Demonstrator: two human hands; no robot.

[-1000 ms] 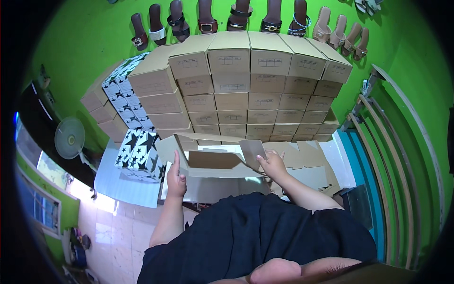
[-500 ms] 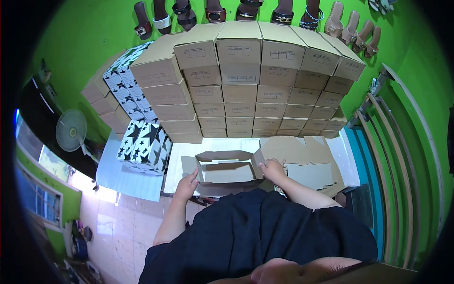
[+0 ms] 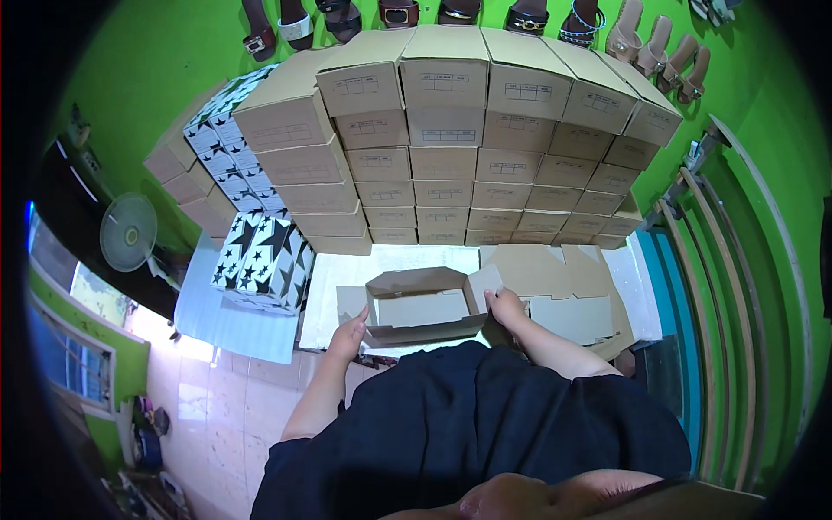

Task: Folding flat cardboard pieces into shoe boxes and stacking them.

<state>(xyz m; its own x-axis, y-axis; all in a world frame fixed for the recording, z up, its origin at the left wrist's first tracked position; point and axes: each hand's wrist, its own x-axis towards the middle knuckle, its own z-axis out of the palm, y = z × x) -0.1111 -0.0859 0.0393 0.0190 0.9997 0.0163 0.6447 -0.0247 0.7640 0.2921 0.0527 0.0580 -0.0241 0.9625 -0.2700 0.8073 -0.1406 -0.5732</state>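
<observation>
An open brown cardboard box [image 3: 425, 333] stands at the near edge of the white table, directly before me. Its end flaps fold outward to left and right, and its pale inner floor shows. At the near left corner, my left hand [image 3: 348, 336] grips the box, the index finger pointing up along the flap. My right hand [image 3: 506, 309] pinches the right end flap, its thumb and fingers closed on the cardboard. To the right, flat cardboard blanks [image 3: 568, 276] lie stacked beneath my right forearm.
Stacked closed shoe boxes [image 3: 446, 162] form a wall behind the table. White boxes with black stars [image 3: 264, 264] stand at left on a pale blue sheet [image 3: 234, 334]. A wooden rack [image 3: 711, 303] leans at right. Sandals [image 3: 399, 13] line the green wall; a fan [image 3: 129, 232] stands left.
The box has shifted slightly right, and its walls look more upright, showing more of the floor inside. Both hands moved a little right with it. The whole view has shifted slightly.
</observation>
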